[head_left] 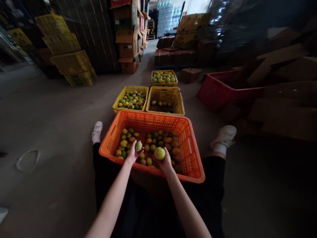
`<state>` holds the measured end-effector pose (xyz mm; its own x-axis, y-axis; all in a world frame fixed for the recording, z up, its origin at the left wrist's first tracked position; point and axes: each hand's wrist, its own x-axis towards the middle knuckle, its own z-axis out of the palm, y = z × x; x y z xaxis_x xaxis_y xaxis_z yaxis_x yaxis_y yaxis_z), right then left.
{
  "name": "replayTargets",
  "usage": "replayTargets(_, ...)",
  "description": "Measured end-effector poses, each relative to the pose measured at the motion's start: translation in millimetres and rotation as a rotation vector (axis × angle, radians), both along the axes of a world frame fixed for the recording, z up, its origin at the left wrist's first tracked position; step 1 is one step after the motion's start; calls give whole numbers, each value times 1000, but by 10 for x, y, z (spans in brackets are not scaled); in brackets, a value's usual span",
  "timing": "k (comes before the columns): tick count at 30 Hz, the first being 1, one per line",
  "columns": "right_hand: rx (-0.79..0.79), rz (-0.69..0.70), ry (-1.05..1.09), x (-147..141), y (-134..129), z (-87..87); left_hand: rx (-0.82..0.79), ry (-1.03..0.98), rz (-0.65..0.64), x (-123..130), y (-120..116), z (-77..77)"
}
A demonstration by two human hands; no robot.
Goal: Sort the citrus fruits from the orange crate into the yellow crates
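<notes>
The left hand (134,154) is half closed, with the smaller green fruit (138,145) retained at the thumb and fingers. The right hand (166,162) is partly closed around the near right side of the larger yellow-green fruit (159,153). The two held fruits are apart from each other, side by side above the near half of the orange crate (195,165).

The orange crate is positioned between the person's legs. Loose fruits (167,140), green to yellow-orange, lie on its floor, in a group at left and a larger group at centre and right.

Beyond its far wall stand two adjacent units: the left yellow crate (135,88), well filled with fruit, and the right yellow crate (164,94), with a few fruits at the bottom. The far yellow crate (164,84), also well filled, stands directly behind the right one.

A red bin (213,92) is located at right. A stack of yellow crates (71,61) stands at far left, with cardboard boxes (128,49) to its right.
</notes>
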<state>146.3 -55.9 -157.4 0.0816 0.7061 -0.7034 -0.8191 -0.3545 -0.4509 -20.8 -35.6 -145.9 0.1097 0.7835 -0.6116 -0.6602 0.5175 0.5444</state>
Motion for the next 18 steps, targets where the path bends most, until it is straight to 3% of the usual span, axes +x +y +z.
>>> replayTargets(18, -89, 68, -41, -1, 18, -45, -60, -3, 13, -13, 29, -49)
